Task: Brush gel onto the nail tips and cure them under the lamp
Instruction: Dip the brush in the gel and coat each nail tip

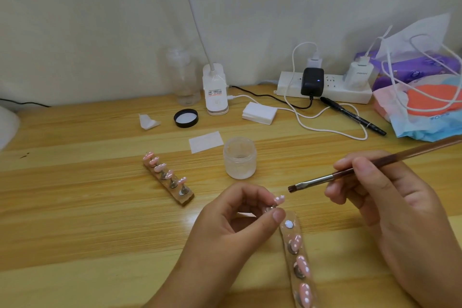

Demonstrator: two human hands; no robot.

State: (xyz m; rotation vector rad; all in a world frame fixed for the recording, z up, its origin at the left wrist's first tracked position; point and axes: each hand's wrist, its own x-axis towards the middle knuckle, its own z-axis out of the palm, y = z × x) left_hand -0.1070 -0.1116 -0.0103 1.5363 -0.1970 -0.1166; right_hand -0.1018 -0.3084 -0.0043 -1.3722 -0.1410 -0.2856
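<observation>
Nail tip [279, 199] on small stand, pinched between thumb and forefinger of my left hand [232, 227]; other fingers loosely curled. My right hand [390, 202] grips brush [322, 179] pen-style, bristles just beside tip, not touching. Near holder [300, 265] below: one bare stud, three tips seated. Open gel jar [240, 157] beyond. Far holder [168, 177] carries row of tips, perhaps coated already, too small to tell. Curing not begun, I judge. White shape [7, 125] at left edge possibly lamp.
</observation>
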